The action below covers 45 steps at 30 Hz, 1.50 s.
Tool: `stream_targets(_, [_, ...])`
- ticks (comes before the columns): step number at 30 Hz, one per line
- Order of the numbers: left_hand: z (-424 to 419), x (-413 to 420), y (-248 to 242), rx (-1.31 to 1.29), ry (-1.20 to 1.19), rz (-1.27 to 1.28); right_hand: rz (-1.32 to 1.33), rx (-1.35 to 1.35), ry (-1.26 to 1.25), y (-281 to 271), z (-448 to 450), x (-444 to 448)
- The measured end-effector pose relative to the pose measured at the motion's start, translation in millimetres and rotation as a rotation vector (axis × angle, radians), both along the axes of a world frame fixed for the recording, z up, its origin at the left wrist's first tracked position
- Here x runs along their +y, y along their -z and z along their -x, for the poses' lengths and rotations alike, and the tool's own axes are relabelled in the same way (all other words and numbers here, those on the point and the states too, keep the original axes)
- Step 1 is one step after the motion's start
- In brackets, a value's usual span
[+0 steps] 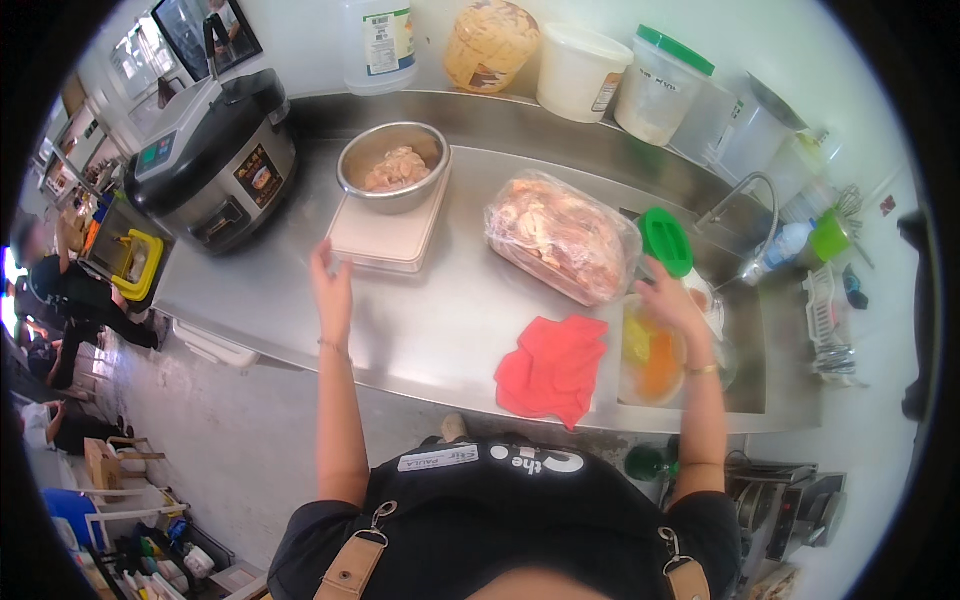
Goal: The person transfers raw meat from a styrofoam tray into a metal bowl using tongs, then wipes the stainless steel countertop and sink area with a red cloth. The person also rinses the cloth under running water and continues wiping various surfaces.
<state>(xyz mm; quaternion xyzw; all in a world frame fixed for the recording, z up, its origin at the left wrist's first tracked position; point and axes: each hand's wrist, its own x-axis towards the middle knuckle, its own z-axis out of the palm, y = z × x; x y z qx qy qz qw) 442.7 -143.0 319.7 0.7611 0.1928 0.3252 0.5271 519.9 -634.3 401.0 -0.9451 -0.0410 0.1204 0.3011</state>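
My left hand (pixel 331 289) is raised with fingers apart, near the front left corner of a pale lidded plastic container (pixel 379 234). A steel bowl (pixel 352 180) holding pieces of raw meat (pixel 397 169) rests on that lid. To the right, a plastic-wrapped tray of raw meat (pixel 559 236) lies on the steel counter (pixel 431 330). My right hand (pixel 671 296) hovers over the sink's left edge, close to the wrapped meat and a green lid (pixel 665 241); its fingers look loosely apart and empty. In front of the meat lies a crumpled red cloth (pixel 551 367).
A large black and steel cooker (pixel 217 165) stands at the left. Plastic tubs (pixel 581 71) and a jug (pixel 380 45) line the back ledge. The sink (pixel 739 375) at right holds containers, under a curved faucet (pixel 769 199). People (pixel 67 292) are at far left.
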Motion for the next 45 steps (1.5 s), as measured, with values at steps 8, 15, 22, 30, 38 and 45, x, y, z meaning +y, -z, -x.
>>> stream_targets(8, [-99.4, 70.4, 39.2, 0.331, -0.093, 0.052, -0.801, 0.080, 0.503, 90.5, -30.4, 42.8])
stream_targets(15, [-86.4, 65.2, 48.4, 0.271, 0.103, -0.038, -1.083, 0.087, 0.611, 93.4, -35.2, 79.1])
stream_targets(22, [-70.0, 3.8, 39.4, 0.273, 0.205, 0.018, -1.144, 0.159, 0.245, 102.1, -42.7, 128.3])
stream_targets(30, [-64.3, -26.0, 22.9, 0.343, 0.358, 0.007, 0.219, -0.361, -0.403, 73.4, 108.3, 96.5])
stream_targets(38, [-6.7, 15.5, 5.0, 0.411, 0.829, 0.223, -0.104, -0.376, -0.273, 80.2, 108.0, 181.0])
stream_targets(45, [61.0, 194.4, 14.0, 0.087, 0.045, -0.161, -0.248, -0.544, -0.644, 81.6, 95.7, 414.3])
